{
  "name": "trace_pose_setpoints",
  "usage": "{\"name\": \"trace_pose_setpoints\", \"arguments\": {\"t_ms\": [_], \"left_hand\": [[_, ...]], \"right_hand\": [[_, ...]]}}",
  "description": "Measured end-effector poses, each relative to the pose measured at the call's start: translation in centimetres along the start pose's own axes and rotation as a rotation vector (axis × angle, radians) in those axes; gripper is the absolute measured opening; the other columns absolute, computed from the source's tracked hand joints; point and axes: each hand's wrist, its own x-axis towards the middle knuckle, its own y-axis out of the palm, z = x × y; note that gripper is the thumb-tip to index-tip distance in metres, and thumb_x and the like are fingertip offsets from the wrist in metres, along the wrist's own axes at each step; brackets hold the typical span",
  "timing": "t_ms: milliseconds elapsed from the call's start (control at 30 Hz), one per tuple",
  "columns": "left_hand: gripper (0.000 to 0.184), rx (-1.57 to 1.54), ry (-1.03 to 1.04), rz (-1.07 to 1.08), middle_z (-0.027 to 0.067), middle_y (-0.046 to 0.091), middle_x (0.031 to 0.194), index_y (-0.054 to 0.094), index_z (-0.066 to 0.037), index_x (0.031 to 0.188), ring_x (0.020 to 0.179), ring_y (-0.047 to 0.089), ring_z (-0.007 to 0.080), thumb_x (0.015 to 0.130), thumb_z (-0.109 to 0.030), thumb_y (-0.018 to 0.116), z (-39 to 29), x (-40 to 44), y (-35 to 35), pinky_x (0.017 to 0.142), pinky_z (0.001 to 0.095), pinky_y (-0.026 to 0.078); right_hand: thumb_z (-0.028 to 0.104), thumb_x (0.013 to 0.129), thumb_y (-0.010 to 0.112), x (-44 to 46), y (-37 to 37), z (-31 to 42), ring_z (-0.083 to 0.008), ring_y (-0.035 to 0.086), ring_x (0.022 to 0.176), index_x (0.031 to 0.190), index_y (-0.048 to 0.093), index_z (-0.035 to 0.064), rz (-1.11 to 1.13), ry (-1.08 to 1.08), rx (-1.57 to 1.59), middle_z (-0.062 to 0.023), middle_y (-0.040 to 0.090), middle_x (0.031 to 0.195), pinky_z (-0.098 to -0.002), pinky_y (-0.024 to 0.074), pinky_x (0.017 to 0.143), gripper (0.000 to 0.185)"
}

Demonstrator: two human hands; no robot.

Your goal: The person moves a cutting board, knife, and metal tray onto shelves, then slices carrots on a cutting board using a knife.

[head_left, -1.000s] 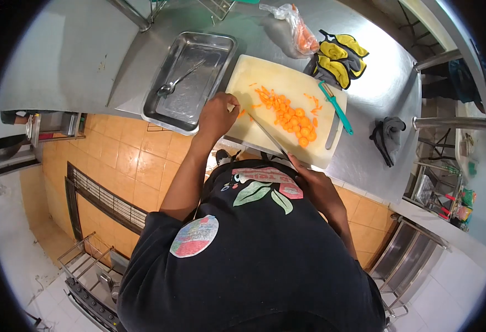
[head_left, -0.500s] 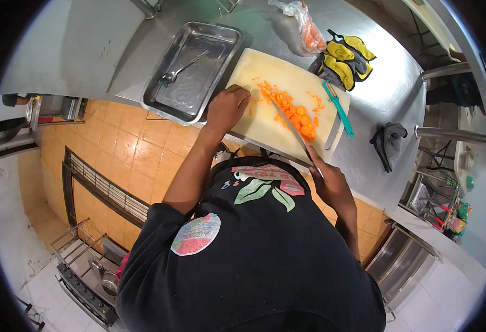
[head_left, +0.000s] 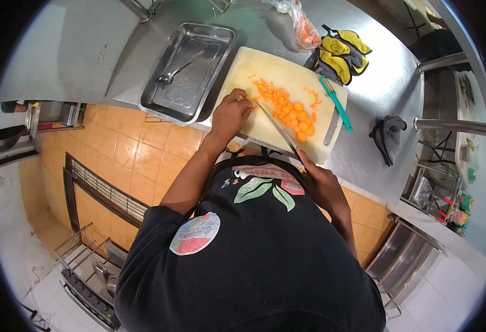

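Note:
My right hand is wrapped round the handle of a kitchen knife. Its blade slants across the cutting board, with the tip close to my left hand's fingers. My left hand is closed over the board's left side, its fingertips pinching a small piece of carrot, partly hidden. Sliced carrots, rounds and thin strips, lie heaped in the middle of the board beyond the blade. A teal-handled peeler rests along the board's right side.
A metal tray with a spoon in it stands left of the board. Behind lie a plastic bag of carrots and yellow-and-grey mitts. A grey cloth item sits on the steel table at right.
The knife has moved left and toward me, away from the carrot heap, its tip now near my left fingers. My left hand has shifted slightly right, to small carrot bits.

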Motion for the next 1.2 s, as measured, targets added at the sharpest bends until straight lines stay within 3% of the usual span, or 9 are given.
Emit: {"name": "trace_pose_setpoints", "arguments": {"t_ms": [567,767,867,967,1067,1167,1200], "left_hand": [[0.010,-0.025,-0.058,-0.121,0.0050,0.060,0.105,0.075,-0.012,0.090,0.094,0.062,0.0276,0.083,-0.018,0.071,-0.4,-1.0,1.1,0.077,0.0390,0.053],[0.009,0.003,-0.073,-0.142,0.0050,0.060,0.107,0.074,-0.012,0.090,0.093,0.062,0.0279,0.084,-0.018,0.070,-0.3,-1.0,1.2,0.076,0.0399,0.054],[0.011,0.014,-0.103,-0.130,0.0048,0.061,0.109,0.074,-0.011,0.093,0.095,0.064,0.0273,0.086,-0.018,0.069,-0.4,-1.0,0.6,0.079,0.0386,0.053],[0.012,0.006,-0.098,-0.130,0.0050,0.060,0.110,0.074,-0.011,0.095,0.096,0.064,0.0276,0.085,-0.018,0.070,-0.2,-1.0,0.5,0.079,0.0387,0.053],[0.016,0.005,-0.100,-0.145,0.0053,0.059,0.111,0.073,-0.011,0.095,0.095,0.062,0.0292,0.080,-0.017,0.073,-0.6,-0.9,0.6,0.078,0.0400,0.053],[0.018,-0.027,-0.061,-0.140,0.0054,0.058,0.112,0.072,-0.013,0.095,0.097,0.061,0.0293,0.078,-0.018,0.074,-1.0,-0.7,0.8,0.080,0.0401,0.053],[0.018,-0.030,-0.034,-0.133,0.0052,0.058,0.111,0.072,-0.013,0.094,0.097,0.061,0.0290,0.078,-0.019,0.075,-1.3,-0.7,0.9,0.080,0.0402,0.053]], "right_hand": [[0.004,0.090,0.054,0.6,2.2,0.7,-0.0425,0.065,0.082,0.152,0.033,0.0251,0.004,0.024,-0.132,-0.0211,0.066,0.088,-0.0522,0.0503,0.073,0.069],[0.007,0.091,0.051,0.4,1.0,1.8,-0.0424,0.065,0.081,0.151,0.036,0.0243,0.069,0.090,-0.147,-0.0225,0.066,0.086,-0.0511,0.0500,0.074,0.064],[0.007,0.091,0.054,-0.5,0.2,0.1,-0.0419,0.066,0.080,0.150,0.038,0.0262,0.041,0.024,-0.108,-0.0238,0.065,0.082,-0.0499,0.0503,0.073,0.064],[0.002,0.092,0.057,-1.2,-1.8,0.6,-0.0448,0.058,0.110,0.150,0.037,0.0234,0.181,0.153,-0.045,-0.0269,0.061,0.121,-0.0455,0.0507,0.087,0.065],[0.001,0.091,0.058,-2.0,-0.9,-0.7,-0.0444,0.056,0.114,0.149,0.039,0.0225,0.115,0.150,-0.048,-0.0252,0.060,0.124,-0.0447,0.0510,0.089,0.064],[0.006,0.089,0.061,-2.4,-0.3,-1.5,-0.0443,0.066,0.084,0.149,0.039,0.0275,-0.005,0.028,0.008,-0.0270,0.067,0.092,-0.0470,0.0511,0.069,0.067],[0.006,0.089,0.061,-2.5,-0.3,-1.5,-0.0441,0.066,0.084,0.149,0.040,0.0267,-0.042,-0.006,0.032,-0.0268,0.066,0.092,-0.0467,0.0510,0.070,0.067]]}}
